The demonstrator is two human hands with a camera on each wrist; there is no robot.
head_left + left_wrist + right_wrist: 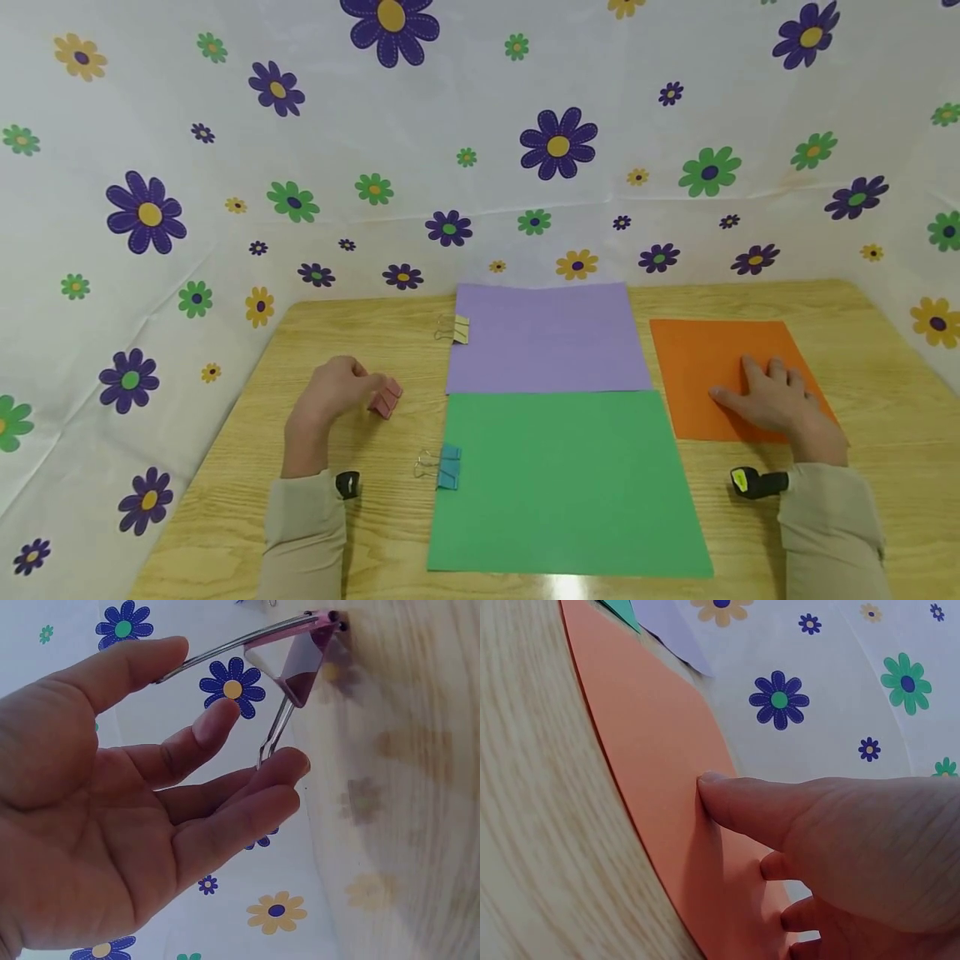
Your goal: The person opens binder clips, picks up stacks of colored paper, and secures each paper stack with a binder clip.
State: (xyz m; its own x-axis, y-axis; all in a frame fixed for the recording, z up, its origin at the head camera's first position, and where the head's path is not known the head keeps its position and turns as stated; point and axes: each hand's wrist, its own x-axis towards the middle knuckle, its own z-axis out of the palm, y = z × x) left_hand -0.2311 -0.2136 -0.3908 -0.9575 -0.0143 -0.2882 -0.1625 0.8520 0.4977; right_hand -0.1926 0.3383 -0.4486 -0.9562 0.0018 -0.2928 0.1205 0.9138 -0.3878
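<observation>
My left hand (333, 396) pinches a pink binder clip (386, 398) over the left part of the table. In the left wrist view, the thumb lies on one wire handle and a fingertip on the other, with the clip (304, 664) between them. My right hand (776, 404) rests on a sheet of orange paper (690, 367), its fingers spread. The right wrist view shows the thumb tip touching that orange paper (645, 727). A purple sheet (547, 342) bears a yellow binder clip (461, 330) on its left edge; a green sheet (562, 483) bears a blue binder clip (449, 467).
The sheets lie on a light wooden table (225, 517). A white flower-patterned cloth (465, 100) stands behind it and along the sides. The green sheet lies in front of the purple one, their edges meeting. Black straps with small devices sit at both wrists.
</observation>
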